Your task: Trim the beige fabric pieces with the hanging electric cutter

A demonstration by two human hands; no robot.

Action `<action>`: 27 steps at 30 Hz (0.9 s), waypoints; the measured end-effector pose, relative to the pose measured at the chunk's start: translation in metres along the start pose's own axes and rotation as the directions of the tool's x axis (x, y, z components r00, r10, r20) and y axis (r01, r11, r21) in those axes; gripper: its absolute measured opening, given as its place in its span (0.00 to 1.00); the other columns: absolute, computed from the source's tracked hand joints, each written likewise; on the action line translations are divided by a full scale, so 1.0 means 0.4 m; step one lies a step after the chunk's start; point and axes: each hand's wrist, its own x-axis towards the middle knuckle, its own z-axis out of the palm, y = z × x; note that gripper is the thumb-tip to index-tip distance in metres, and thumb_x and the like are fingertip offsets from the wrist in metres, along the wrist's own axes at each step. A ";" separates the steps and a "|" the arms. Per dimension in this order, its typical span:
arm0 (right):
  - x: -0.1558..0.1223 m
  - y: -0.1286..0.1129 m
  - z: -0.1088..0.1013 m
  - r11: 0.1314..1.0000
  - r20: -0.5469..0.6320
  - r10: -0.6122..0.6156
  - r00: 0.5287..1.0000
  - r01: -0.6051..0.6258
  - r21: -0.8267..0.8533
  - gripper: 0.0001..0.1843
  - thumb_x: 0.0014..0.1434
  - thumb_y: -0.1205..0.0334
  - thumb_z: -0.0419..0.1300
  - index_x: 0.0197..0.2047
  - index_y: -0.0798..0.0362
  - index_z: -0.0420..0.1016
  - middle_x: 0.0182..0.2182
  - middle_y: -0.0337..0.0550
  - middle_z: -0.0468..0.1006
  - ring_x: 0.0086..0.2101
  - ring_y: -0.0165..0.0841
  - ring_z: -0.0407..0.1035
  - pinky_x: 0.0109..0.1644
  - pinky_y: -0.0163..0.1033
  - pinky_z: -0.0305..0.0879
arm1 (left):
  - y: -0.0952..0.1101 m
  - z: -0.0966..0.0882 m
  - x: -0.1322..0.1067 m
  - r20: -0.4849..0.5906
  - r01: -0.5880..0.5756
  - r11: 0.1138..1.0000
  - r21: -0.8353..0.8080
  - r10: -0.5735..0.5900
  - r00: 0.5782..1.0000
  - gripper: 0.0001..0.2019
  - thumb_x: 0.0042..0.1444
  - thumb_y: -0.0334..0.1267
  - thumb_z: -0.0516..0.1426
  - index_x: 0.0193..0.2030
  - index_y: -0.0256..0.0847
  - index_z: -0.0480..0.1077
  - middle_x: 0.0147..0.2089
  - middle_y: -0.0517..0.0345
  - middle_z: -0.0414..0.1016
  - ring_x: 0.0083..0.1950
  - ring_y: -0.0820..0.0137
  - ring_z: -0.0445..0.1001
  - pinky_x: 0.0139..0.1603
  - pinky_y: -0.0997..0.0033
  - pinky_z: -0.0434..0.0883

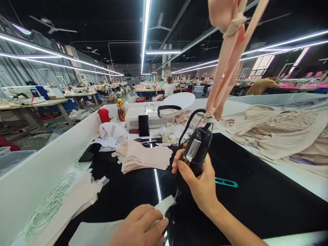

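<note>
My right hand [200,181] is wrapped around a black corded hand tool [196,150], which hangs upright from knotted pink fabric strips [225,68]. A metal plate shows on the tool's side, and its thin tip points down toward a pale cut piece [165,204]. My left hand [143,225], slightly blurred, grips that piece with curled fingers at the table's near side. Part of the pale sheet [94,232] reaches out to the left from under this hand. Beyond both hands lies a stack of pink fabric pieces [145,155] on the black tabletop [256,191].
Right of the tool lies a teal-handled implement [227,182]. Green cord coils [51,201] and fabric strips [74,201] line the left side. At the back are a phone [144,125], a white vented box [135,118] and a bottle [121,110]. Beige fabric [276,126] is heaped right.
</note>
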 end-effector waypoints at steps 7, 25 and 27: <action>0.012 0.033 0.023 1.000 -0.022 0.020 1.000 -0.020 0.017 0.12 0.62 0.60 0.68 0.42 0.47 0.67 0.32 0.33 0.75 0.26 0.30 0.70 0.31 0.38 0.72 | -0.026 0.069 0.045 0.035 0.009 0.995 0.098 -0.012 0.999 0.12 0.77 0.37 0.50 0.53 0.37 0.74 0.41 0.56 0.78 0.41 0.67 0.80 0.45 0.69 0.81; 0.012 0.027 0.029 1.000 0.007 0.023 1.000 -0.023 0.001 0.11 0.62 0.60 0.65 0.40 0.46 0.64 0.30 0.33 0.74 0.25 0.31 0.69 0.30 0.39 0.69 | -0.063 0.101 -0.014 0.296 0.048 0.991 0.127 -0.084 0.951 0.20 0.70 0.41 0.62 0.65 0.36 0.70 0.51 0.50 0.77 0.48 0.62 0.80 0.51 0.65 0.81; 0.013 0.027 0.028 1.000 0.012 0.024 1.000 -0.024 0.009 0.11 0.62 0.60 0.65 0.40 0.46 0.64 0.30 0.33 0.74 0.25 0.31 0.69 0.30 0.39 0.69 | -0.062 0.099 -0.013 0.287 0.042 0.991 0.128 -0.077 0.955 0.19 0.72 0.42 0.60 0.64 0.36 0.70 0.51 0.50 0.77 0.48 0.62 0.80 0.51 0.65 0.81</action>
